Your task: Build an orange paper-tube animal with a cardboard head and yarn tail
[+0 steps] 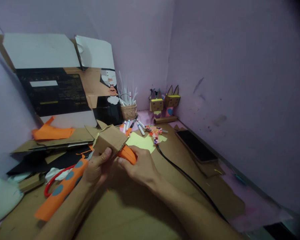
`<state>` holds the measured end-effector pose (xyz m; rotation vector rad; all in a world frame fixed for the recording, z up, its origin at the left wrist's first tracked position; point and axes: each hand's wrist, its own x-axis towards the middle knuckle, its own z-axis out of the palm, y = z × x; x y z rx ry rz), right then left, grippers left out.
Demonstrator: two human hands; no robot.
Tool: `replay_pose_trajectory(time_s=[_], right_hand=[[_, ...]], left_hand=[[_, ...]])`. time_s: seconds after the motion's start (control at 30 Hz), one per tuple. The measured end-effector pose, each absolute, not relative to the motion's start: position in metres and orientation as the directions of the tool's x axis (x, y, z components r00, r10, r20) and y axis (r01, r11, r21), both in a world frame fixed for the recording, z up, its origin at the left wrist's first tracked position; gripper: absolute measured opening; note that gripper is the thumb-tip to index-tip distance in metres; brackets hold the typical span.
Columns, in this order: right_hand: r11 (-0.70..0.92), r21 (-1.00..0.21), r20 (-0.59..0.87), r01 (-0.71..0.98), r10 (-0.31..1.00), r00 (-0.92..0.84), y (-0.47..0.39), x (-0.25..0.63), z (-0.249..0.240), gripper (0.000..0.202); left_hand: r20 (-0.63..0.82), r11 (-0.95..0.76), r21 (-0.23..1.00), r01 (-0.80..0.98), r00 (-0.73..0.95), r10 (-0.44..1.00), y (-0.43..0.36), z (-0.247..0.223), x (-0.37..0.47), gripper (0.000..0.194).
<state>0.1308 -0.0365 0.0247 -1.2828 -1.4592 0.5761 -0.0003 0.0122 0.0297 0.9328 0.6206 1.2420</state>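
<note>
My left hand [98, 166] grips a small brown cardboard box [111, 138] with pointed ear-like flaps and a bit of yellow on its far side. At the box's near right end, my right hand [142, 168] is closed on an orange paper piece [128, 154]. That piece meets the box; whether it is fixed to it I cannot tell. Beside my left forearm lies an orange paper strip with blue-grey dots [65, 186]. Red-handled scissors [50, 183] are partly covered by the strip.
A patterned glue gun [155, 133] with a black cable [190, 180] lies beyond my right hand, near yellow paper [141, 141] and markers [140, 127]. A phone [196, 145] lies at right. Two cardboard cat figures [156, 106] and a basket of sticks [129, 111] stand behind.
</note>
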Motion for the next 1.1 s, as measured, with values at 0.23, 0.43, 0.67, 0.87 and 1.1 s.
replay_pose_trajectory(time_s=[0.23, 0.43, 0.67, 0.87, 1.1], right_hand=[[0.299, -0.866, 0.379, 0.402, 0.915, 0.137, -0.037, 0.131, 0.022, 0.027], [0.309, -0.880, 0.368, 0.360, 0.924, 0.107, -0.034, 0.133, 0.021, 0.022], [0.307, -0.872, 0.332, 0.381, 0.943, 0.002, -0.029, 0.130, 0.017, 0.047], [0.150, -0.976, 0.170, -0.155, 0.978, -0.120, -0.020, 0.127, 0.006, 0.030], [-0.116, -0.878, 0.086, -0.463, 0.916, -0.393, -0.023, 0.140, 0.017, 0.043]], left_hand=[[0.109, 0.047, 0.892, -0.449, 0.314, 0.943, 0.012, 0.025, -0.003, 0.046], [0.156, -0.021, 0.905, -0.425, 0.286, 0.945, 0.012, 0.032, 0.000, 0.047], [0.258, -0.251, 0.962, -0.105, 0.064, 0.964, 0.013, 0.047, -0.002, 0.056], [0.288, -0.288, 0.957, -0.027, -0.011, 0.958, 0.006, 0.050, -0.005, 0.072], [0.124, -0.025, 0.947, -0.320, 0.293, 0.948, 0.008, 0.063, -0.012, 0.050]])
